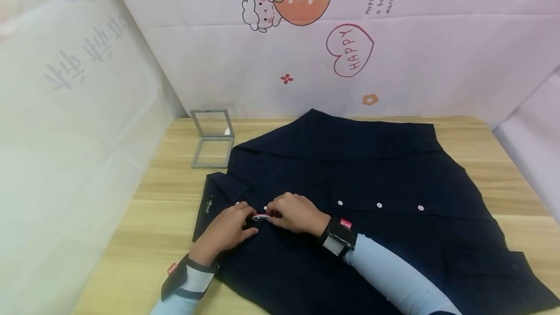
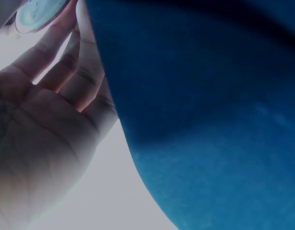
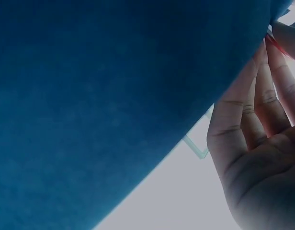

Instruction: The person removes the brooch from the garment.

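A dark navy shirt (image 1: 376, 174) lies spread on the wooden table, its collar at the left and a row of small white buttons along its front. A round badge (image 1: 261, 217) with a red edge is held at the upper front of the shirt. On its right side my right hand (image 1: 295, 214) pinches it with thumb and forefinger. The left hand (image 1: 227, 230) has its bent fingertips on the badge's left edge, with the thumb lower on the cloth. In the left wrist view the pale face of the badge (image 2: 39, 13) shows by the fingers. Cloth covers much of both wrist views.
A grey hinged frame with clear panels (image 1: 212, 138) stands open behind the collar, with a small white piece (image 1: 227, 131) in it. A small pale ornament (image 1: 209, 204) sits on the collar. A printed cloth (image 1: 245, 67) hangs behind the wooden table (image 1: 148, 218).
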Available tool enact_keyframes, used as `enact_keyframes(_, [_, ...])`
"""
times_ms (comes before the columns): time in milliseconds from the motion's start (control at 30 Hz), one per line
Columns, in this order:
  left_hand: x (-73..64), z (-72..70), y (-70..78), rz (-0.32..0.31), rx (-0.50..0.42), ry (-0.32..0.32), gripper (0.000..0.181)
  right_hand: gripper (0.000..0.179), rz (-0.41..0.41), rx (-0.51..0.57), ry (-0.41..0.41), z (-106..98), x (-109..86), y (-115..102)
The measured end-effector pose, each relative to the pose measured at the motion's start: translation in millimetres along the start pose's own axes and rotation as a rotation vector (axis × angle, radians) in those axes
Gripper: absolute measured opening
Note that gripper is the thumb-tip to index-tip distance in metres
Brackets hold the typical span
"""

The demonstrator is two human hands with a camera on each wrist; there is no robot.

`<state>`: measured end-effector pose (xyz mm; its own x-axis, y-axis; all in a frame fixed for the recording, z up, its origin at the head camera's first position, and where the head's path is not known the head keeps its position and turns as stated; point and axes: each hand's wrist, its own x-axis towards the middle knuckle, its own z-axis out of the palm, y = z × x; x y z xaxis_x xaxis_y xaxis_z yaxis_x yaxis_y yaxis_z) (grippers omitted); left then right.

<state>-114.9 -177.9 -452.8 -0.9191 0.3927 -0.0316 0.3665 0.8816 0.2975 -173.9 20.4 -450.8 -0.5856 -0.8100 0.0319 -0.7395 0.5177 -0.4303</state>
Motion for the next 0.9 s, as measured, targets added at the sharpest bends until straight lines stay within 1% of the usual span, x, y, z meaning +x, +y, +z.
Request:
enact_keyframes(167, [0.3, 0.8, 0.8, -0.017, 0.014, 0.001, 0.028, 0.005, 0.002, 0.004, 0.002, -1.0, -1.0, -1.3])
enact_keyframes(367, [0.2, 0.6, 1.1, -0.028, 0.009, -0.005, 0.029, 0.005, 0.014, -0.008, -0.001, -2.6, -2.9, -2.3])
enact_keyframes(633, [0.5, 1.0, 0.3, -0.040, -0.026, -0.009, 0.028, 0.004, 0.020, 0.001, -0.005, -5.6, -4.5, -2.9])
enact_keyframes(900, [0.3, 1.0, -0.8, -0.039, -0.055, -0.006, 0.025, 0.004, 0.025, 0.009, 0.001, -7.5, -7.2, 0.4])
